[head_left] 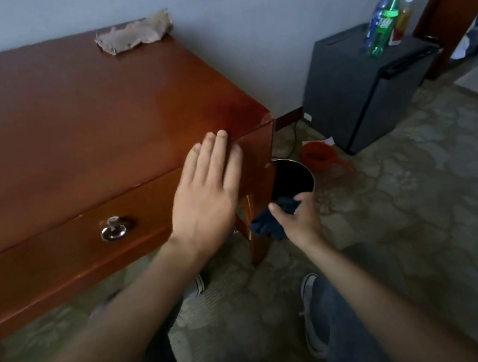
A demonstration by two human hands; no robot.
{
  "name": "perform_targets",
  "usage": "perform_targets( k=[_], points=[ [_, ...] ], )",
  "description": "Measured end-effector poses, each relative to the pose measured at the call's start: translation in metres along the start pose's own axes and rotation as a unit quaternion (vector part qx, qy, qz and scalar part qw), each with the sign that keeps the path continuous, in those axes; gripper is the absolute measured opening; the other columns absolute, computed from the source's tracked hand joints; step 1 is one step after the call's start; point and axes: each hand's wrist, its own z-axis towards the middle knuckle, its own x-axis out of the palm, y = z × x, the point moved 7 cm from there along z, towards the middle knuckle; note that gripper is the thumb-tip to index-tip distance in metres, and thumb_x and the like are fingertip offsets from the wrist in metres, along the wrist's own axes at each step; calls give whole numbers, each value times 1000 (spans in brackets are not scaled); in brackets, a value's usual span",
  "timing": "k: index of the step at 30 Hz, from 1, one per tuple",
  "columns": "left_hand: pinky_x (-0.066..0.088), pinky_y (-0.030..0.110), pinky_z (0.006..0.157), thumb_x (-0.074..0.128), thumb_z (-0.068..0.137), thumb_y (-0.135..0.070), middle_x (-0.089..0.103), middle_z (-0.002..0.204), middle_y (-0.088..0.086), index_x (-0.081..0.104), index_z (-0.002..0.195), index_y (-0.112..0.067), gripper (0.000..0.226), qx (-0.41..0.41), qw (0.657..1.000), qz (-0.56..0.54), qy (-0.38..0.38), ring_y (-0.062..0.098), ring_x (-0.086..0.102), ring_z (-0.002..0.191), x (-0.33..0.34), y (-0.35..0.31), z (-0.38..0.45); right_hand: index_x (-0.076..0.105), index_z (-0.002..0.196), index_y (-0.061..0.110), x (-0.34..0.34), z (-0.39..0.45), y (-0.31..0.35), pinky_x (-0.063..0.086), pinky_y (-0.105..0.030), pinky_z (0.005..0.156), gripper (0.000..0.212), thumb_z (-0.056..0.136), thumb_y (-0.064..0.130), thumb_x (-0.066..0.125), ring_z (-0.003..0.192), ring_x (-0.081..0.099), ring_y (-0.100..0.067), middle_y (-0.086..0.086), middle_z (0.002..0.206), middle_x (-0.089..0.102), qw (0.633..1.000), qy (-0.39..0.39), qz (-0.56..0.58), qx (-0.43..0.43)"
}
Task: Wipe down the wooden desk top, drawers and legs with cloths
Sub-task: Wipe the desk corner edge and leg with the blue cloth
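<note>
The wooden desk (70,113) fills the left of the view, its drawer front carrying a metal ring knob (114,228). My left hand (208,192) lies flat with straight fingers over the desk's front right corner. My right hand (298,218) grips a dark blue cloth (270,226) beside the desk's front right leg (256,240). A beige cloth (134,34) lies crumpled at the back right of the desk top, near the wall.
A black metal bin (294,180) stands just right of the desk leg, with an orange bucket (318,154) behind it. A dark mini fridge (367,88) at right carries several bottles (385,23). Patterned carpet covers the floor; my feet are below.
</note>
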Motion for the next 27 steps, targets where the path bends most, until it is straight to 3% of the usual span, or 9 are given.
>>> perform_targets(
  k=[1,3,6,10,15,17,19,23,27],
  points=[
    [27,53,123,36,107,-11,35,162,24,44,152,-3,46,18,997,-69,-27,40,31,152,11,-12,-23,50,111,18,9,1,-9,51,-37,74,49,87,53,74,94,66,-22,6,97,58,999,25,23,5],
    [45,50,110,49,107,-23,28,166,14,38,157,-18,52,-19,977,-200,76,35,40,147,55,-32,-66,59,101,25,26,0,-16,59,-42,78,31,87,47,77,95,69,-19,-2,104,67,994,71,79,17],
    [45,42,111,59,103,-42,-7,169,-3,-5,159,-52,86,-166,856,-400,282,29,31,150,134,-45,-108,64,107,27,50,-15,-8,58,-39,91,9,99,23,66,107,68,-20,-5,115,69,973,163,159,47],
    [40,23,104,69,98,-26,51,139,9,39,157,-30,65,-289,837,-442,142,28,56,127,180,-24,-107,64,121,14,62,-12,-16,55,-39,87,20,104,17,55,108,67,-29,-9,114,69,926,241,265,123],
    [56,44,96,63,90,-61,73,116,-7,63,126,-32,46,-440,764,-467,68,15,68,112,208,11,-118,51,139,17,11,48,-14,49,-45,107,53,90,5,67,124,57,-23,1,129,57,998,12,56,-11],
    [56,45,95,60,92,-62,72,119,-3,61,129,-31,48,-435,782,-442,66,22,68,112,211,14,-101,33,152,17,26,55,5,43,-29,105,79,86,0,71,127,50,-13,3,140,49,996,67,-9,-61],
    [52,44,94,59,100,-45,66,126,10,55,138,-20,45,-398,818,-409,73,35,62,116,218,10,-76,28,149,14,45,58,14,41,-23,91,77,86,3,71,114,55,-14,3,124,52,988,101,-79,-82],
    [44,47,90,51,104,-20,54,132,27,46,146,-7,44,-383,845,-361,93,50,54,111,235,7,-46,28,140,5,58,60,16,50,-31,82,66,88,6,68,107,65,-31,-1,104,54,991,10,-108,-83],
    [43,45,78,48,106,-17,49,134,29,38,149,-5,46,-419,826,-359,116,51,56,100,260,-3,-51,28,132,7,62,60,14,56,-42,79,57,87,3,62,94,68,-34,-8,100,65,989,-32,-122,-79]
  ],
)
